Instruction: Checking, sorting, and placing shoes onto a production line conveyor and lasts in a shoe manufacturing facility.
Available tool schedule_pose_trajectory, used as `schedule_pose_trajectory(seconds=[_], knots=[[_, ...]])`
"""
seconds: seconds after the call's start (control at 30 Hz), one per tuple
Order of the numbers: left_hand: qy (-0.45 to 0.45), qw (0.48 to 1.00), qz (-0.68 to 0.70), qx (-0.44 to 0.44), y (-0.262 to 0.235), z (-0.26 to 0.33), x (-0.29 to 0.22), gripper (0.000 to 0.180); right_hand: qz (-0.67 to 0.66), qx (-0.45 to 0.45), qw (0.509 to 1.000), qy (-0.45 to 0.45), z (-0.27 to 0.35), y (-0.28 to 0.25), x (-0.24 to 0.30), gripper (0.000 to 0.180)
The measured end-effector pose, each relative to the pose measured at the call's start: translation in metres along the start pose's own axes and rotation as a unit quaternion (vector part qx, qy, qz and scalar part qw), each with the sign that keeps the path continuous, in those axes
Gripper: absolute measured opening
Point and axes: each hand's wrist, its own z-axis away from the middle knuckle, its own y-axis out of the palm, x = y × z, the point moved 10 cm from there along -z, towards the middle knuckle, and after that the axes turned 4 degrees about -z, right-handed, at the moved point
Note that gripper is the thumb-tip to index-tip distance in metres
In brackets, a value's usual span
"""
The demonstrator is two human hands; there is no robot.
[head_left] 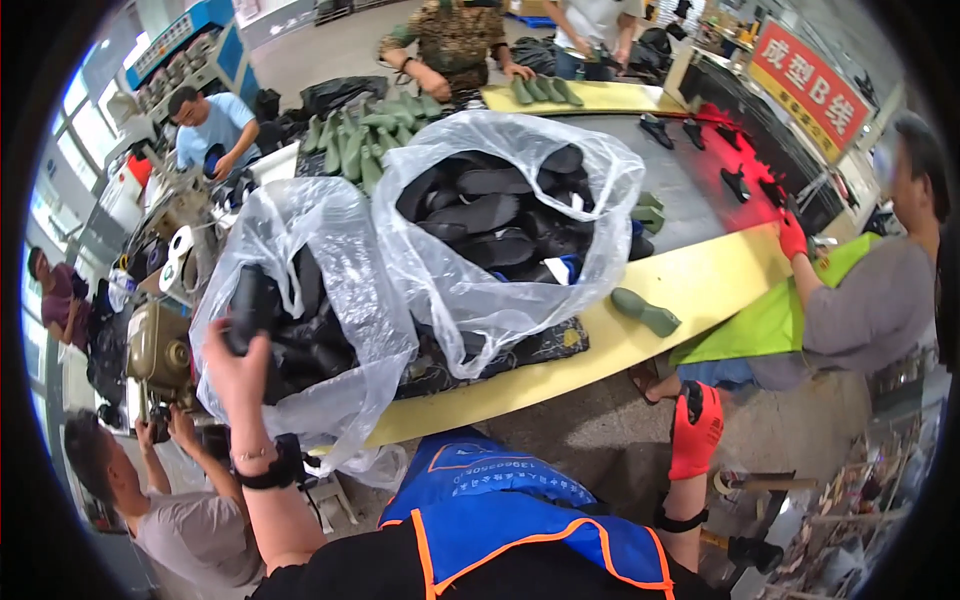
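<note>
My left hand [240, 365] is bare and reaches into the left clear plastic bag [365, 290]. Its thumb and fingers close around the lower end of a black shoe [255, 300]; more black pieces lie in that bag. My right hand [697, 432], in a red glove with black on it, is raised beyond the table's near edge. Its fingers look curled in, and whatever they may hold is hidden. A second clear bag [425, 150], full of black shoes [470, 215], stands open just right of the first.
A green shoe last [645, 312] lies on the yellow table edge [700, 275]. Several green lasts [350, 145] stand behind the bags. At right, a person [870, 300] in a red glove works by a red-lit conveyor [690, 180] carrying black shoes. Other people work at left and across the table.
</note>
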Motion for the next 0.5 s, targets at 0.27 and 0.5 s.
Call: schedule_pose_trajectory(seconds=[0.27, 0.5], knots=[[0.438, 0.835, 0.273, 0.192, -0.015, 0.147, -0.298, 0.062, -0.657, 0.207, 0.699, 0.193, 0.024, 0.055, 0.081, 0.061], [0.578, 0.588, 0.465, 0.323, -0.018, 0.280, -0.390, 0.040, -0.754, 0.107, 0.611, 0.216, 0.040, 0.015, 0.022, 0.037]])
